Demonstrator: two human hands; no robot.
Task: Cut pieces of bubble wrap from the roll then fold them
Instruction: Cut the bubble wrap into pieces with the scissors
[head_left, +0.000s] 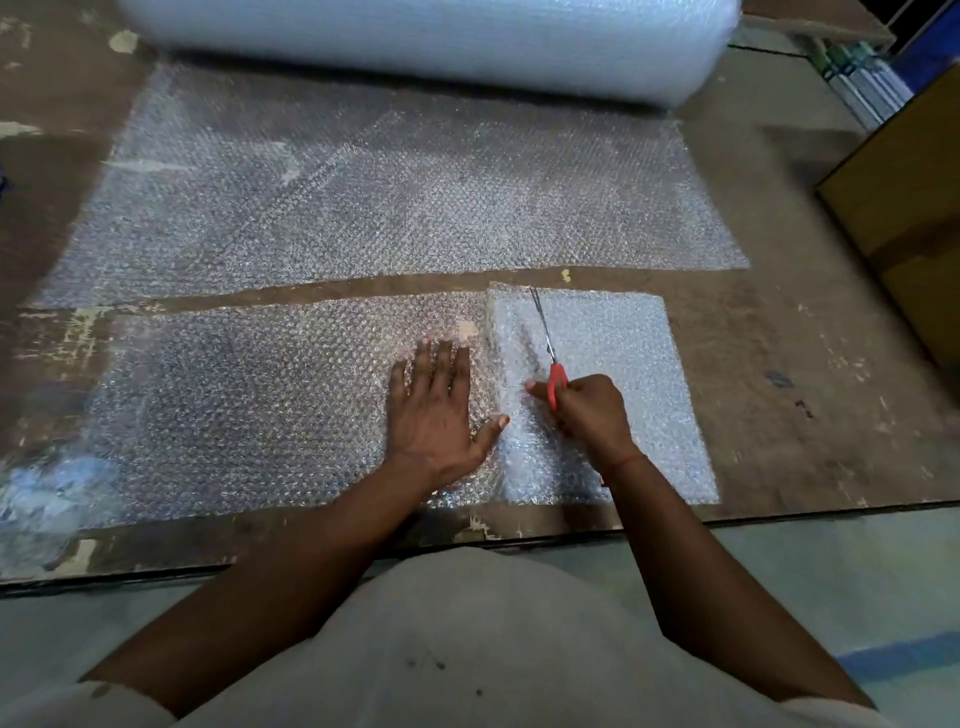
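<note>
A cut strip of bubble wrap (249, 410) is spread flat on the brown board (810, 415) nearest the person. The left hand (434, 410) is pressed flat on it, fingers straight and spread. At its 3 o'clock, a folded wad (623, 374) is lain over the strip's right end. The red-handled scissors (550, 358) are gripped over the wad by the curled fingers of the right hand (587, 415), blades pointed to 12 o'clock. Beyond a bare gap, an unrolled sheet (389, 192) is spread toward the roll (426, 41) at 12 o'clock.
</note>
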